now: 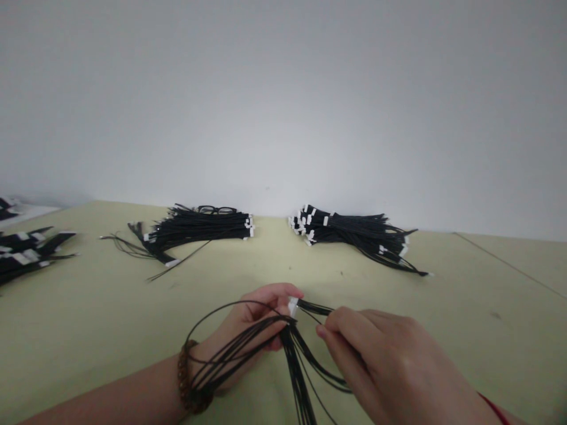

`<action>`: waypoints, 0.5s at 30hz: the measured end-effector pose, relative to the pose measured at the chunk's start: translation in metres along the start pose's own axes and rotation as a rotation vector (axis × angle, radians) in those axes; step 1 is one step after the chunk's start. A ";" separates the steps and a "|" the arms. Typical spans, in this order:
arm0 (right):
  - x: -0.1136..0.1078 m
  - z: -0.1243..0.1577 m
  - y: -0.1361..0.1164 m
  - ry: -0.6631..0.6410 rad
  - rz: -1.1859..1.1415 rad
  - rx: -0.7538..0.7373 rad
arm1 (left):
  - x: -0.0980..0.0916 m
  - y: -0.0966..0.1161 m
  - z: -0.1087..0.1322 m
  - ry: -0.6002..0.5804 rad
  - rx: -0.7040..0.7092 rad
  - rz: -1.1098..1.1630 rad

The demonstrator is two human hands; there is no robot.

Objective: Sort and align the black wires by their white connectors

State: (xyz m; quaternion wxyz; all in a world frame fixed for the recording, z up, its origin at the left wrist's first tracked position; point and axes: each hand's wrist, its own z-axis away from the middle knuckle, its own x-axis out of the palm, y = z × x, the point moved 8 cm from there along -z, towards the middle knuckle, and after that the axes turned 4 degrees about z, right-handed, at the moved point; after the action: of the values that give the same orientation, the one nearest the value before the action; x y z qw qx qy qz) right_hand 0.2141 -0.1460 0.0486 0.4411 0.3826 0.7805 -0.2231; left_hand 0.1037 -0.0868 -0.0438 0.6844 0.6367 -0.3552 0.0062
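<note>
My left hand is closed around a bunch of thin black wires, pinching the white connector at their end between thumb and fingertips. The wires loop back over my left wrist, which wears a brown bead bracelet. My right hand is closed too, its fingertips pinching the same black wires just right of the connector. Both hands hover low over the pale green table.
Two piles of black wires with white connectors lie at the back by the white wall, one to the left and one to the right. Another pile lies at the far left edge. A seam crosses the table at right.
</note>
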 end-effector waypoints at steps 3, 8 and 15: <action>-0.001 -0.002 -0.001 0.011 0.016 -0.008 | -0.003 -0.002 -0.003 0.035 -0.012 -0.062; 0.001 -0.002 -0.004 -0.010 0.058 -0.006 | 0.002 -0.005 -0.003 -0.022 -0.051 -0.144; 0.001 -0.005 -0.006 -0.023 0.091 -0.012 | 0.001 -0.002 -0.002 0.006 -0.036 -0.100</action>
State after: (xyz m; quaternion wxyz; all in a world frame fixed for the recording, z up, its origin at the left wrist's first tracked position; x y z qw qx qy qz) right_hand 0.2064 -0.1454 0.0505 0.4620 0.4125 0.7586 -0.2024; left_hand 0.1062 -0.0853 -0.0446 0.6961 0.6413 -0.3212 -0.0325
